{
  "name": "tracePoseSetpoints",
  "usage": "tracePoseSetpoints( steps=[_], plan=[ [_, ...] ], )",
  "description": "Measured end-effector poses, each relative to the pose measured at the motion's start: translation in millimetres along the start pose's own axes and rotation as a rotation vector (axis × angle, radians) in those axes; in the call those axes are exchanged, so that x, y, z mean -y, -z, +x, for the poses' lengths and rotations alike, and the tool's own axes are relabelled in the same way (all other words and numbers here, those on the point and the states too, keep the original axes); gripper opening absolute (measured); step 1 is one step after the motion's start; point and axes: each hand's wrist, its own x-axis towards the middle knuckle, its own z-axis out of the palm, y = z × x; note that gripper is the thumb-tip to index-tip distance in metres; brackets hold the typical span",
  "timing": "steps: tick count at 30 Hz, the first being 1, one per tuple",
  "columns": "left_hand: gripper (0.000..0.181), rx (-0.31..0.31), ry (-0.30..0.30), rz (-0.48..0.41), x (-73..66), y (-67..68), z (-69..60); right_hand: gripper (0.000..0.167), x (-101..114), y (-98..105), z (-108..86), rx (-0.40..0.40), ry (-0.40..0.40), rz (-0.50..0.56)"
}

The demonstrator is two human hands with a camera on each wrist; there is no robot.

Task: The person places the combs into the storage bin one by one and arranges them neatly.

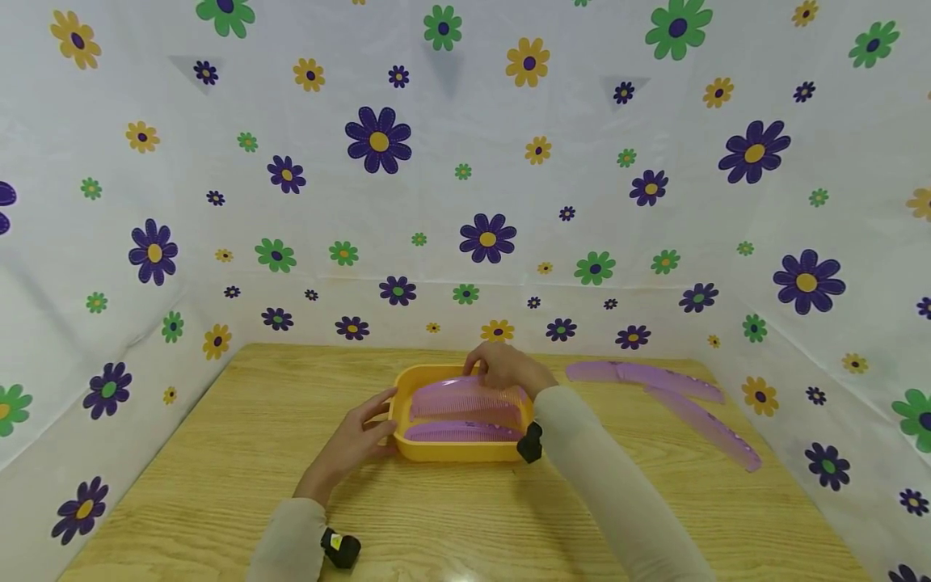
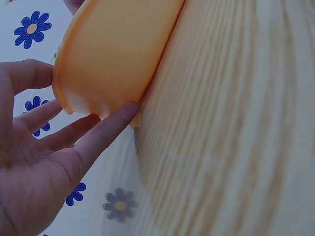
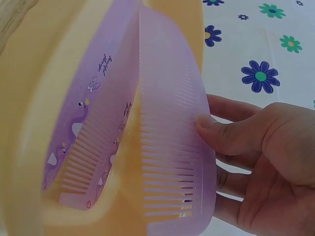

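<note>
A yellow plastic basin (image 1: 465,453) sits on the table. My right hand (image 1: 509,368) reaches over its far side and pinches a translucent purple comb (image 1: 447,392) by the curved back. In the right wrist view, the thumb lies on the near face of this comb (image 3: 172,88), with the other fingers behind it. Printed purple comb surfaces (image 3: 86,103) stand beside it inside the basin; how many combs they belong to, I cannot tell. My left hand (image 1: 356,440) touches the basin's left end, its fingers extended along the outer wall (image 2: 113,54) in the left wrist view.
On the table's right side lie more purple combs: one at the back (image 1: 592,371), one overlapping it (image 1: 669,380), and one slanting toward the front (image 1: 705,428). The wooden tabletop (image 1: 291,420) is bordered by a white flowered cloth (image 1: 436,202) behind and at both sides.
</note>
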Motion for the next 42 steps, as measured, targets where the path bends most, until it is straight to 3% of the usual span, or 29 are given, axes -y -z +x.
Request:
tracePoseSetpoints(
  steps=[14, 24, 31, 42],
  plan=[
    [0.062, -0.009, 0.005, 0.003, 0.8, 0.3, 0.8, 0.042, -10, -3, 5.9, 0.037, -0.001, 0.145],
    [0.062, -0.009, -0.003, 0.010, 2.2, 0.2, 0.7, 0.040, -10, -8, 8.2, 0.044, -0.001, 0.168],
    [0.061, -0.013, -0.002, 0.015, 2.8, 0.4, 1.1, 0.037, -12, -11, 12.2, 0.028, 0.029, 0.103],
    [0.062, -0.003, -0.003, 0.005, 2.9, 0.6, 1.4, 0.041, -13, -17, 16.5, 0.002, -0.011, 0.055]
  ],
)
